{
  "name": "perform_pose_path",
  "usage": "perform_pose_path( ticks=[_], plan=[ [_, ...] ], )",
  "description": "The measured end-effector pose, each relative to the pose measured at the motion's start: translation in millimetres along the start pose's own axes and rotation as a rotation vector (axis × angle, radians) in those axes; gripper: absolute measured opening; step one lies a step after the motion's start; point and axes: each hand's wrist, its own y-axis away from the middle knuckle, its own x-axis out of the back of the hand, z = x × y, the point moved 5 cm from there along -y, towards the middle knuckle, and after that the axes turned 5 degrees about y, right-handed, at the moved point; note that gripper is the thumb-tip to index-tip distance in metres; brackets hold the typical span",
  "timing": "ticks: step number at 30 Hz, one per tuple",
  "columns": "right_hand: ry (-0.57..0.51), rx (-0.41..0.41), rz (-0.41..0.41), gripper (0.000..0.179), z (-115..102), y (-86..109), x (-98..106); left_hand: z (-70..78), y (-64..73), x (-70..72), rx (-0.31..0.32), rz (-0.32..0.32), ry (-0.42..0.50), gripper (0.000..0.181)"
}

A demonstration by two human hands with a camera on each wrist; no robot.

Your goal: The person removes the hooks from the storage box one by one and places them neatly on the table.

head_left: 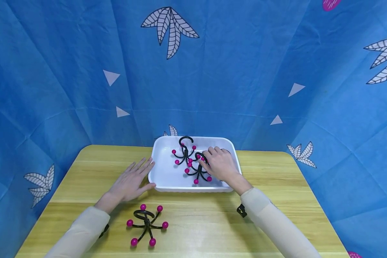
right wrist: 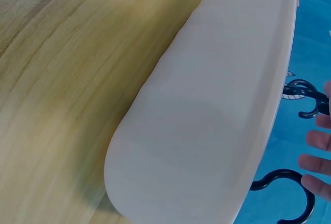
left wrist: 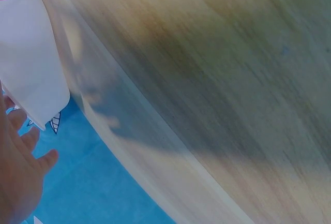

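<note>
In the head view, my right hand [head_left: 220,163] is over the right half of a white tray [head_left: 162,181]. Its fingers curl downward, and thumb and index finger seem to pinch the hook of a black hanger with pink ball tips [head_left: 200,168]. The right wrist view shows that hook [right wrist: 310,94] by the fingers, plus another black hook [right wrist: 284,175] at the little finger. A second such hanger [head_left: 186,152] stands to its left in the tray. My left hand [head_left: 129,182], fingers straight, rests against the tray's left edge. A further hanger [head_left: 147,224] stands on the table.
A light wooden table [head_left: 264,222] carries everything, the tray near its far edge. Behind and beside it hangs a blue cloth [head_left: 238,64] with white leaf patterns. Dark wrist straps [head_left: 241,210] show under the sleeves.
</note>
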Motion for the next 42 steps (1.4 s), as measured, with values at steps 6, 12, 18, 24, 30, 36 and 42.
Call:
perform_pose_path(
  ticks=[6,12,18,24,30,36,42],
  plan=[
    [0.009,-0.004,-0.001,0.035,-2,-3.5,3,0.5,0.2,0.5,0.001,0.005,-0.004,0.086],
    [0.011,-0.01,0.018,0.033,-4,-5.9,4,0.1,0.5,-0.2,-0.004,0.014,0.005,0.086],
    [0.017,-0.012,0.018,0.028,-4,-7.3,4,-1.1,1.2,-1.6,-0.001,0.006,-0.007,0.087],
    [0.034,0.0,0.042,0.026,-5,-7.5,5,-1.8,0.8,-2.3,-0.004,0.009,-0.009,0.086],
    [0.024,0.006,0.078,0.024,-5,-7.6,9,-2.1,0.2,-2.5,0.0,0.011,-0.003,0.086],
    [0.002,0.012,0.11,0.024,-4,-8.0,14,-0.8,0.0,-1.4,-0.001,0.007,-0.001,0.086],
    [-0.007,0.031,0.17,0.023,-4,-9.1,22,-0.9,-0.4,-0.7,-0.008,0.02,0.001,0.085]
  ],
)
